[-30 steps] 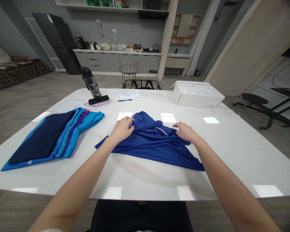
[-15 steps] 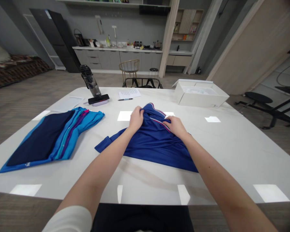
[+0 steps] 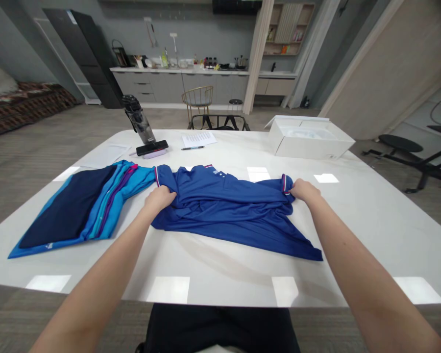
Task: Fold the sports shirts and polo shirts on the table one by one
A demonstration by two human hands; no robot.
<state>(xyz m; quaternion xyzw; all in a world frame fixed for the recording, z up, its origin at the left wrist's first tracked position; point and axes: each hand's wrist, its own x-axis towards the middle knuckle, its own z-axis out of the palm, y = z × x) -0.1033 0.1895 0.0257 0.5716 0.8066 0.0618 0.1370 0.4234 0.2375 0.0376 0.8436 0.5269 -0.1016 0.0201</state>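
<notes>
A royal-blue polo shirt (image 3: 224, 201) lies wrinkled across the white table (image 3: 220, 274), its buttoned neck toward the far side and red-white-blue trim on its sleeves. My left hand (image 3: 160, 198) is closed on the cloth by the left sleeve. At the other end, my right hand (image 3: 303, 190) pinches the right sleeve near its striped cuff. Left of the shirt rests a stack of folded clothes (image 3: 73, 208) in dark navy, bright blue, teal and purple. The polo's left sleeve reaches the edge of this stack.
A handheld vacuum (image 3: 141, 125) stands at the back left, near a pen (image 3: 193, 147) and printed paper (image 3: 200, 138). Another sheet of paper (image 3: 105, 155) lies behind the folded stack. An open white box (image 3: 310, 139) occupies the back right of the table.
My hands came together at the striped trim, then moved far apart. The bunched polo is now spread wide, with its neck and both sleeves showing.
</notes>
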